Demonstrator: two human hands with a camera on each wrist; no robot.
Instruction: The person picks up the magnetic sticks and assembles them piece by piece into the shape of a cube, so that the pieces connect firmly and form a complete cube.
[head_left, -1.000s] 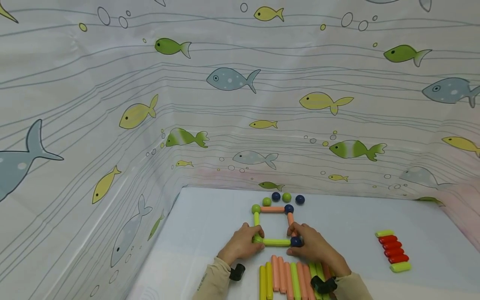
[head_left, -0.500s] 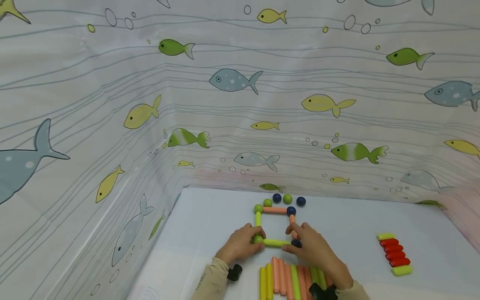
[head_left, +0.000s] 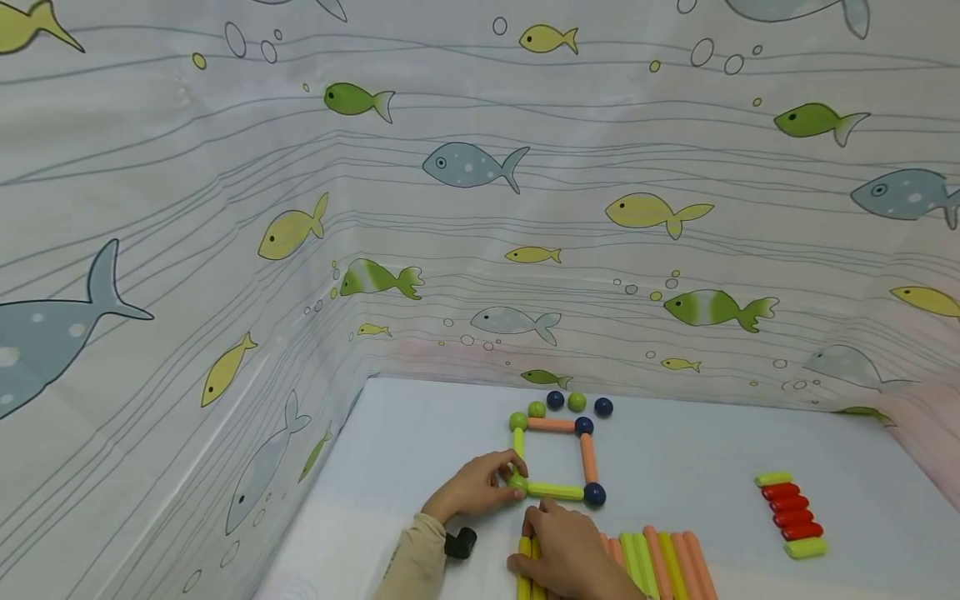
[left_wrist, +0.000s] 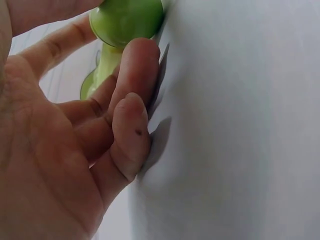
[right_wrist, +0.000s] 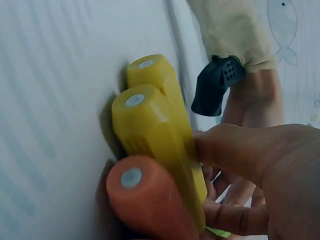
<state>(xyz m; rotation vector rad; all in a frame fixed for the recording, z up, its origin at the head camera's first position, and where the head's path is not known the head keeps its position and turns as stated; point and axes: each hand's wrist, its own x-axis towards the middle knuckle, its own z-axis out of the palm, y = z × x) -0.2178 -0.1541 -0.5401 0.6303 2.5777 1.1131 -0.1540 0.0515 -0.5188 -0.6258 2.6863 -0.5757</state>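
Observation:
Magnetic sticks and balls form a square on the white table [head_left: 450,417]. Its near left corner is a green ball [head_left: 518,482], which my left hand [head_left: 476,485] pinches; the left wrist view shows that green ball [left_wrist: 129,22] at thumb and index finger. A dark blue ball [head_left: 595,494] at the near right corner stands free of my hands. My right hand [head_left: 570,546] is over the row of sticks below the square. Its thumb and fingers meet the sides of a yellow magnetic stick [right_wrist: 172,100], beside another yellow stick [right_wrist: 140,115] and an orange stick [right_wrist: 145,187].
Several green and dark blue balls, one a blue ball [head_left: 603,407], lie behind the square. Further orange, green and yellow sticks, including an orange stick [head_left: 697,562], continue the row rightward. Short red pieces [head_left: 791,504] lie between short green pieces at right. A fish-patterned curtain [head_left: 465,233] surrounds the table.
My right hand has left the near right blue ball and moved down and left onto the yellow sticks. The left hand stays at the green ball. The view has shifted slightly.

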